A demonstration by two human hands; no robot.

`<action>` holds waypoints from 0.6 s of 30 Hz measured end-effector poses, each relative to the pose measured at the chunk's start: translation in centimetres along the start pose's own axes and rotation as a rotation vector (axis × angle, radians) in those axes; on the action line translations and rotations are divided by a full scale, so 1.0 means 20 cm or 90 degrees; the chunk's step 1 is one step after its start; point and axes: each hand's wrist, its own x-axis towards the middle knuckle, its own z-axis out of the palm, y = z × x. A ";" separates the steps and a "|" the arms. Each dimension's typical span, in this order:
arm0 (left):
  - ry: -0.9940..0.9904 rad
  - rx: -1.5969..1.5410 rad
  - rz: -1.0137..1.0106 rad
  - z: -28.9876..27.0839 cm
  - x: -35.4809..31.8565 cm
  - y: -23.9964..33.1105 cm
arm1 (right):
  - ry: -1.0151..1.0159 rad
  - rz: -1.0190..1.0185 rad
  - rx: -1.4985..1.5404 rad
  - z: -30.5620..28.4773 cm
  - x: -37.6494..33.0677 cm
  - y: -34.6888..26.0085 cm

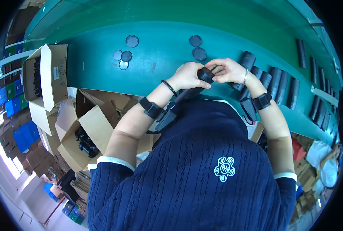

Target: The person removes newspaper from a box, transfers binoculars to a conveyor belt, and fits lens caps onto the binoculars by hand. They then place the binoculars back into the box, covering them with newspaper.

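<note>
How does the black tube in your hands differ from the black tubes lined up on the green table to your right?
The black tube in hand is lifted off the green table, gripped by the left hand with the right hand at its end; the row of tubes lies on the table untouched. The held one stands alone, pointing away from the body; the row lies side by side. Both look like dark, ribbed cylinders.

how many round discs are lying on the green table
6. Four lie left of centre: one farthest back, three clustered below it. Two sit just beyond the hands. More may be hidden.
</note>
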 end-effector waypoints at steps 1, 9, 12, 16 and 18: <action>-0.024 0.027 0.004 -0.01 0.01 0.01 | -0.003 0.003 -0.004 0.00 0.00 0.00; -0.090 0.061 0.049 0.03 0.03 -0.01 | 0.016 0.008 -0.116 0.05 -0.03 -0.02; -0.120 0.096 0.022 0.05 0.03 0.01 | -0.004 -0.031 -0.306 0.09 -0.05 -0.04; -0.146 0.073 0.039 0.05 0.02 0.00 | -0.012 -0.078 -0.428 0.12 -0.04 -0.04; -0.161 0.062 0.074 0.05 0.00 0.04 | 0.014 -0.109 -0.414 0.06 -0.02 0.08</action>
